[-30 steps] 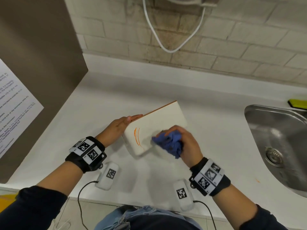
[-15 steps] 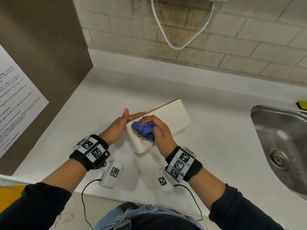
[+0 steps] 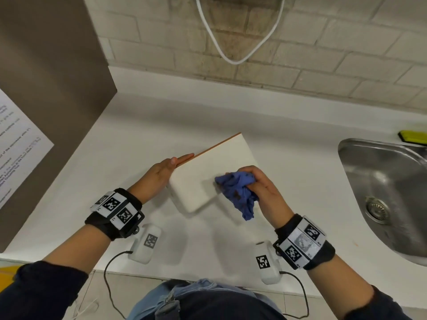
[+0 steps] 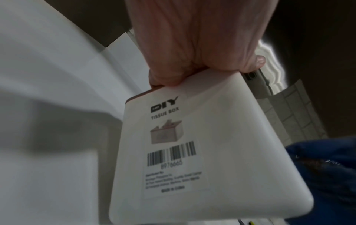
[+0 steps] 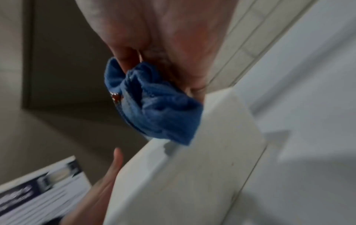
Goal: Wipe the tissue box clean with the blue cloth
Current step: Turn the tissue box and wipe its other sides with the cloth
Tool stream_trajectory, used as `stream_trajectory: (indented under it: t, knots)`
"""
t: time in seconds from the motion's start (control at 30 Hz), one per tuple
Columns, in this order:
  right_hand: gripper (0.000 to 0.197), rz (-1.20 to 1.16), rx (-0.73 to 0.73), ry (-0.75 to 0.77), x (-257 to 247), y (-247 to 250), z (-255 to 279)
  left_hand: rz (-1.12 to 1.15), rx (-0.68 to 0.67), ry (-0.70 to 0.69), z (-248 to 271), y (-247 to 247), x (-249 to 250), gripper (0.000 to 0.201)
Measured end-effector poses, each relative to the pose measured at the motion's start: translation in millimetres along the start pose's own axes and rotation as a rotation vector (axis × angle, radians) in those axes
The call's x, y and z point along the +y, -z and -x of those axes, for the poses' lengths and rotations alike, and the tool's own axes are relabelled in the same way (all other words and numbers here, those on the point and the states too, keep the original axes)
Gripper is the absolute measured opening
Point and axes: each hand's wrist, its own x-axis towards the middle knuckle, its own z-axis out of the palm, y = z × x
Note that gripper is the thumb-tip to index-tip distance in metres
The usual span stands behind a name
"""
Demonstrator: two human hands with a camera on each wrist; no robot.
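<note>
The white tissue box [image 3: 208,172] stands tilted on the white counter [image 3: 138,125], its broad face plain. My left hand [image 3: 175,161] holds its left edge, fingers lying along the orange rim. In the left wrist view that hand [image 4: 192,45] clasps the top edge of the box [image 4: 221,152], whose label reads "DIY TISSUE BOX". My right hand [image 3: 251,181] grips the bunched blue cloth [image 3: 238,192] at the box's right near edge; the cloth carries a brown-orange stain. In the right wrist view the cloth [image 5: 158,109] touches the box [image 5: 192,175].
A steel sink [image 3: 381,181] is sunk into the counter at the right, with a yellow-green sponge [image 3: 413,136] behind it. At the left stands a brown panel [image 3: 46,88] bearing a printed sheet. A white cable [image 3: 231,54] hangs on the brick wall.
My right hand swept the cloth over the orange marks at the box's near left, then back to its right edge. The marks no longer show on the face.
</note>
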Motion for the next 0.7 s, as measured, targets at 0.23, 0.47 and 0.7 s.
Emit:
stream_trajectory:
  t: [0.23, 0.47, 0.7]
  knots:
    - [0.017, 0.572, 0.147, 0.127, 8, 33, 19, -0.011, 0.028, -0.020, 1, 4, 3, 0.073]
    - [0.030, 0.701, 0.048, 0.163, 5, 12, 29, -0.012, 0.042, 0.000, 0, 17, -4, 0.058]
    - [0.038, 0.803, -0.023, -0.046, 58, 4, 19, 0.005, 0.060, -0.008, 5, 21, -8, 0.057]
